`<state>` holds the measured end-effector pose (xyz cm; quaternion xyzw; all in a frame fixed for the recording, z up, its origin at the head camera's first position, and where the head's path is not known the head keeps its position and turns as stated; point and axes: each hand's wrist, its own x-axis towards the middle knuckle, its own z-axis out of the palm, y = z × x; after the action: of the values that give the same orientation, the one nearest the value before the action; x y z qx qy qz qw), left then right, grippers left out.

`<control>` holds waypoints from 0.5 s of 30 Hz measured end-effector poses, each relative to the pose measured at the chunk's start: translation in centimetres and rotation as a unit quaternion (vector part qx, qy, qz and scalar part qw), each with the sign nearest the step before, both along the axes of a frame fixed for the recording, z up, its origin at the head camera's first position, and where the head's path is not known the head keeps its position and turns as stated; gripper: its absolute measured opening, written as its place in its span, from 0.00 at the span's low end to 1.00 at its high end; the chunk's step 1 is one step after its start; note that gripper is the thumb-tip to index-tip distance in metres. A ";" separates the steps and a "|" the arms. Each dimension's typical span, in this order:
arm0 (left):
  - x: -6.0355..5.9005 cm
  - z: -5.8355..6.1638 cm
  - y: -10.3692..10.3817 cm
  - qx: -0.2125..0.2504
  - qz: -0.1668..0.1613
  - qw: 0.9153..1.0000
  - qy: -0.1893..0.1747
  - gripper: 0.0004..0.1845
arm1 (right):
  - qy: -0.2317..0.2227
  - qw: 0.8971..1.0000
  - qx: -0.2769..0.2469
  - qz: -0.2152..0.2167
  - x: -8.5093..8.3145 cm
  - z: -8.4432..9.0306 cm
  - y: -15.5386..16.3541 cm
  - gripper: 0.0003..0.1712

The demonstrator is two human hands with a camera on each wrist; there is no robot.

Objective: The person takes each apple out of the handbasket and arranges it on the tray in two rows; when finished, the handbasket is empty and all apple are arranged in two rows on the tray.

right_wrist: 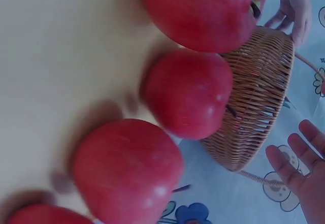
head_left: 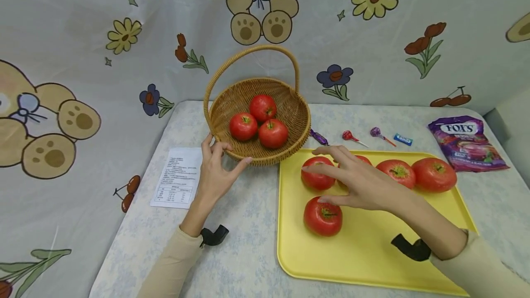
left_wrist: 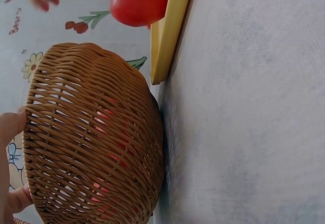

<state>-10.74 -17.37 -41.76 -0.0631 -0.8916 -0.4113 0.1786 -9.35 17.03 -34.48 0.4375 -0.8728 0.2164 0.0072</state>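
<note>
Head view: your right hand (head_left: 356,180) is hovering with fingers spread, holding nothing, over the apples (head_left: 318,173) on the yellow tray (head_left: 364,261), while your left hand (head_left: 215,169) is resting with straight fingers against the rim of the wicker basket (head_left: 290,114). Close on one apple squarely, lifting clear of its neighbours. Three apples are already sitting inside, and the basket's arched handle (head_left: 252,52) is crossing the way in. Lollipops (head_left: 352,137), a candy bag (head_left: 465,144) and a paper sheet (head_left: 178,178) are lying on the worktop (head_left: 248,252).

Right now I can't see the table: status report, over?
Left hand steadying basket. Right hand open over tray tomatoes. Three tomatoes in basket; nothing blocking.
</note>
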 end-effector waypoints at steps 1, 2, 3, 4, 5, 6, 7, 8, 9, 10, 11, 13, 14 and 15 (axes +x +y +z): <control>0.0 0.0 0.0 0.000 0.000 1.000 -0.001 0.26 | 0.003 1.000 -0.006 0.006 -0.5 0.2 -0.4 0.35; 0.0 -0.1 0.0 0.000 -0.001 1.000 -0.002 0.27 | 0.005 1.000 -0.010 0.011 -1.1 0.4 -0.9 0.35; 0.0 -0.1 0.0 0.001 -0.002 1.000 -0.002 0.27 | 0.006 1.000 -0.014 0.015 -1.7 0.6 -1.4 0.34; 0.0 -0.1 0.0 0.001 -0.002 1.000 -0.002 0.27 | 0.006 1.000 -0.020 0.021 -2.3 0.7 -2.0 0.34; 0.0 0.0 0.0 0.002 -0.003 1.000 -0.002 0.27 | 0.007 0.999 -0.026 0.026 -3.0 0.8 -2.5 0.33; 0.0 0.0 0.0 0.004 -0.003 1.000 -0.001 0.27 | 0.008 0.999 -0.030 0.032 -3.7 0.9 -3.1 0.33; 0.0 0.0 0.0 0.005 -0.003 1.000 -0.001 0.27 | 0.009 0.999 -0.034 0.039 -4.5 1.0 -3.6 0.32; 0.0 0.0 0.0 0.006 -0.003 1.000 -0.001 0.27 | 0.010 0.998 -0.035 0.044 -5.3 1.1 -4.2 0.32; 0.1 0.0 -0.1 0.007 -0.002 1.000 -0.001 0.27 | 0.010 0.998 -0.035 0.048 -6.1 1.2 -4.7 0.32; 0.1 0.0 -0.1 0.008 -0.002 1.000 -0.002 0.27 | 0.008 0.998 -0.035 0.050 -6.9 1.2 -5.2 0.32; 0.1 0.0 -0.1 0.008 -0.002 1.000 -0.003 0.27 | 0.008 0.998 -0.033 0.051 -7.6 1.3 -5.7 0.32; 0.1 0.0 -0.1 0.009 -0.002 1.000 -0.005 0.26 | 0.003 0.998 -0.027 0.052 -9.1 1.3 -6.7 0.31; 0.1 0.0 -0.1 0.010 -0.002 1.000 -0.006 0.26 | 0.000 0.999 -0.023 0.049 -9.8 1.3 -7.2 0.31; 0.2 0.0 -0.1 0.010 -0.003 1.000 -0.007 0.26 | -0.003 0.999 -0.020 0.048 -10.4 1.4 -7.6 0.31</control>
<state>-10.59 -17.46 -41.78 -0.0609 -0.8885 -0.4211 0.1717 -19.79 9.42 -33.12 0.4778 -0.8464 0.2351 0.0025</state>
